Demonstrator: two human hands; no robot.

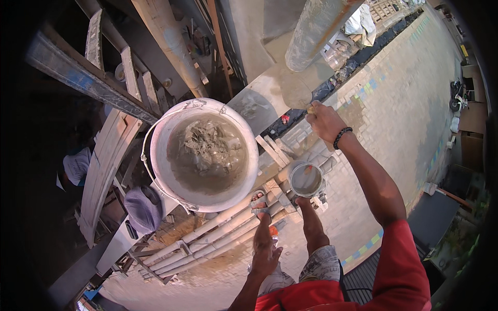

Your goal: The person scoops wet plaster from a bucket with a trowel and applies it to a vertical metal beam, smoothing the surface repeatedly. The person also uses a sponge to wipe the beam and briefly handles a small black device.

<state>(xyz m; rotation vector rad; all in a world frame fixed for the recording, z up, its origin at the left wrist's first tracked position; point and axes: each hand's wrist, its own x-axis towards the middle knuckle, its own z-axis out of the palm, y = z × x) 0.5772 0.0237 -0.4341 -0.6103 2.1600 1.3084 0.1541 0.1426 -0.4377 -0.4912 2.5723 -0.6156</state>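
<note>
My right hand (321,120) is closed round the small handle of what looks like a trowel (298,97), its blade against wet grey render on a concrete ledge (249,111). My left hand (266,256) hangs low by my thigh, fingers apart. A large white bucket (158,155) of lumpy grey mortar (207,145) stands left of my right hand, its wire handle down at the side. A smaller bucket of greyish water (306,180) is below that hand. A purple-grey soft item (141,210) lies beside the large bucket.
Steel and wooden posts (171,46) rise along the ledge, with a grey column (316,31) above it. Planks and pipes (202,243) form staging near my feet. A paved surface (394,114) lies below right. Another person's grey-clad back (77,166) is at far left.
</note>
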